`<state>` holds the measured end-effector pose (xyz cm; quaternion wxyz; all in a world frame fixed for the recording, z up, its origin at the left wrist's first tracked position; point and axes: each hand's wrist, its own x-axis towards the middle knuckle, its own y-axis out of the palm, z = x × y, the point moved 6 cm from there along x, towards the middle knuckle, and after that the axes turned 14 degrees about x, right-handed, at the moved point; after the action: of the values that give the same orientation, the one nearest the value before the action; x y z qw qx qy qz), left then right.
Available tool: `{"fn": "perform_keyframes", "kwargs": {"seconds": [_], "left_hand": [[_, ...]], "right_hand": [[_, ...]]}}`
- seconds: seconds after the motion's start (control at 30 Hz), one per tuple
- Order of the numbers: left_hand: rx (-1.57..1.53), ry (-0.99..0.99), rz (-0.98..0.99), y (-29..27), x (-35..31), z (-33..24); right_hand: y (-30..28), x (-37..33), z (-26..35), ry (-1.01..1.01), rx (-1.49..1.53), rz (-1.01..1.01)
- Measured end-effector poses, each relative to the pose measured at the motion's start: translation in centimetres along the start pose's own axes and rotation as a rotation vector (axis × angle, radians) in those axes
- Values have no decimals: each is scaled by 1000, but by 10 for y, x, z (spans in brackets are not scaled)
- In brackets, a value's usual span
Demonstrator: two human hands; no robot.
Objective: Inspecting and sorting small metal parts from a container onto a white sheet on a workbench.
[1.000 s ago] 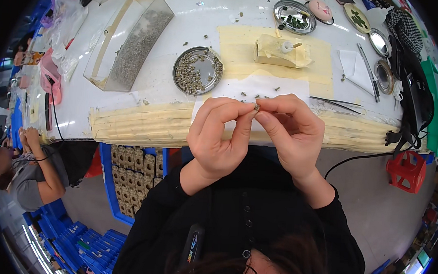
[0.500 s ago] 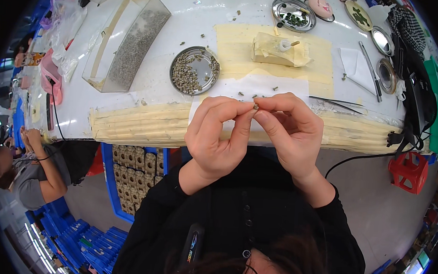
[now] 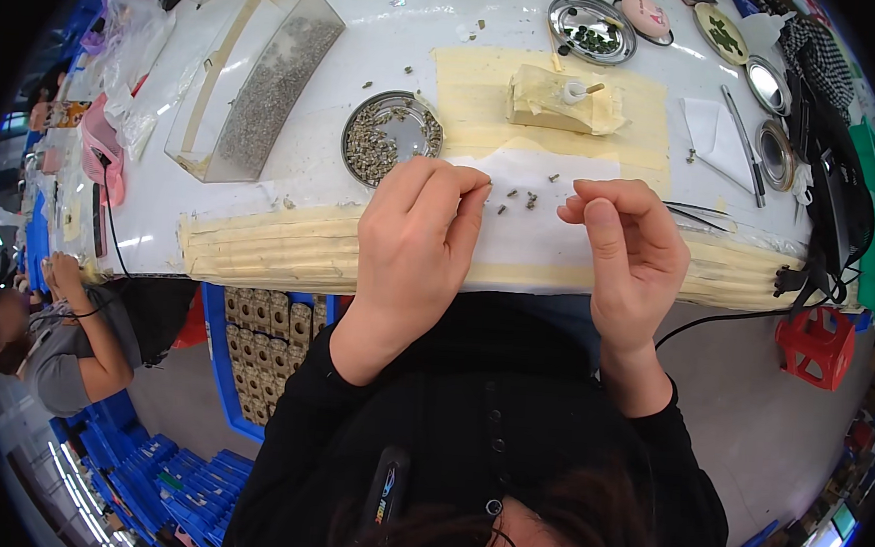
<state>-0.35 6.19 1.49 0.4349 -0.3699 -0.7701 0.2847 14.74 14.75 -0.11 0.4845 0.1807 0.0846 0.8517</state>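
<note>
White paper (image 3: 529, 251): pinched left hand (image 3: 412, 230), contents unclear, now apart from half-open, empty right hand (image 3: 641, 254).

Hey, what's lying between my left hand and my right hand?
In the head view, a few small grey parts lie there on white paper.

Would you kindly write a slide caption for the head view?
Left hand and right hand apart, small parts on white paper between them.

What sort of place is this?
Likely a small-parts assembly workshop or factory floor: a white bench with a round dish of tiny metallic-looking parts, a blue tray of near-identical larger pieces below it, and another person at left.
</note>
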Motion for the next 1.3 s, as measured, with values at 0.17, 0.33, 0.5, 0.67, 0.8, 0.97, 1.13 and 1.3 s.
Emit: {"fn": "perform_keyframes", "kwargs": {"seconds": [0.17, 0.33, 0.5, 0.67, 0.8, 0.97, 1.13, 1.3], "left_hand": [[50, 58, 25, 7, 5, -2], [30, 34, 21, -6, 7, 3], [145, -97, -86, -38, 9, 29], [221, -129, -55, -52, 8, 46], [227, -56, -4, -39, 15, 42], [259, -35, 109, -20, 22, 44], [198, -18, 55, -19, 24, 43], [218, -19, 45, -21, 23, 42]], "right_hand": [[-1, 0, -2, -6, -11, -7], [-3, 1, -3, 13, 5, -15], [-4, 1, -4, 5, 6, -5], [-1, 1, -5, 2, 8, 9], [1, 2, -6, -10, -8, 26], [1, 1, -6, 1, -7, 15], [1, 2, -6, -1, -20, 15], [2, 1, -7, -11, -25, 19]]}}
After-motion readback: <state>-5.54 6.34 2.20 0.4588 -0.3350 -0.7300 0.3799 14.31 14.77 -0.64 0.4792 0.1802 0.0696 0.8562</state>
